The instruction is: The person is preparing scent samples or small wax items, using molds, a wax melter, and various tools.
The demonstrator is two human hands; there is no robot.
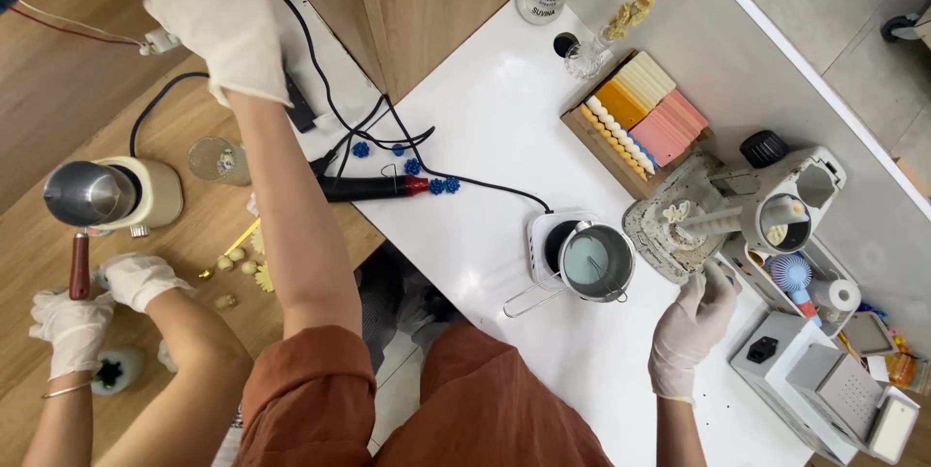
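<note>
Head cam view looking straight down. The right hand [690,326], in a white glove, sits at the near edge of the speckled tray [645,229] on the right side of the white tabletop [485,118]. Its fingers [718,285] are loosely spread with the tips at the rim, and as far as I can see they aren't pinching anything. The tray looks like stone or plaster to me, so I'd guess it's stiff, a bit heavy and chippy if knocked. I'd take it by the rim with a flat grip rather than by anything sitting on it. The white ribbed candle [713,220] lies across the tray's far side. Being wax, it's probably light, slick under gloves and easy to dent, so it wants a gentle hold around the middle. The left hand [215,16] is stretched way up to the top left over the black cables [330,98]. Only the back of the glove shows, so I can't tell what those fingers are doing. Just left of the tray, a metal pot [596,261] of pale blue liquid sits on a small hotplate [539,234], and its wire handle looks like the only sane place to grab it. A box of coloured wax bars [645,108] sits behind the tray. Another person's gloved hands [73,331] at the bottom left hold a wooden-handled pot.
</note>
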